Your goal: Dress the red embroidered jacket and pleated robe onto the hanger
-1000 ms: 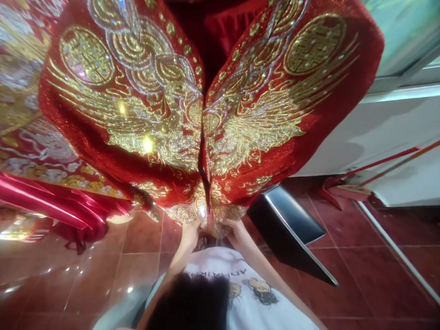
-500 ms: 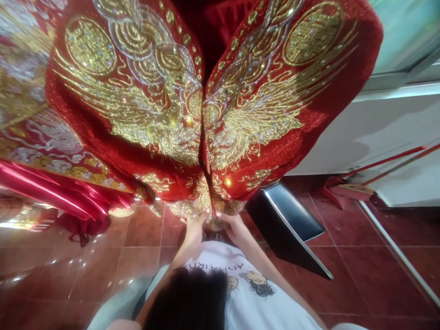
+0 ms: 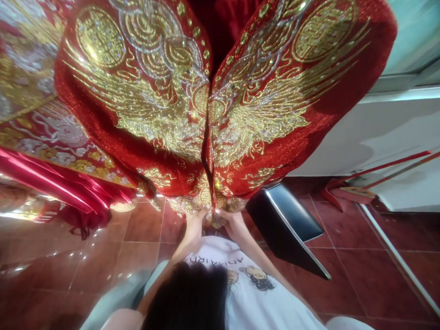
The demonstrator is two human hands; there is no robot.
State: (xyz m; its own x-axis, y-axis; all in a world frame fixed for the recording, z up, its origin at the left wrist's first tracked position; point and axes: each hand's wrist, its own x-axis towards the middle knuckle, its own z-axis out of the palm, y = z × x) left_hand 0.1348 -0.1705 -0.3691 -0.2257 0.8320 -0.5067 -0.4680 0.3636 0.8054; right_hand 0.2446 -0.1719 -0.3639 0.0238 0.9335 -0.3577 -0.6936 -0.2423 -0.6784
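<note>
- Nearest my view, dark hair hangs over a white printed shirt, covering part of my line down the left arm.
- My left hand is at the bottom hem, thumb on top, pinching beside the front opening; its other fingers are hidden underneath.
- My right hand pinches the hem on the opposite side. The two hands sit close together, with the opening between them.
- The red jacket, thick with gold embroidery, spreads up and away from those hands. Its front edges run close along a narrow dark gap, then part into a V higher up.
- I read the step in hand as lining up the two edges at the hem; I can't make out any fastener there.
- The next move, I judge, calls for matching the edges level with light thumbs, as the beadwork could snag.
- Right of the hem, a black angular object stands near the jacket.
- Left, pink satin cloth hangs below another embroidered garment.
- Farther right, a red dustpan rests by the white wall.
</note>
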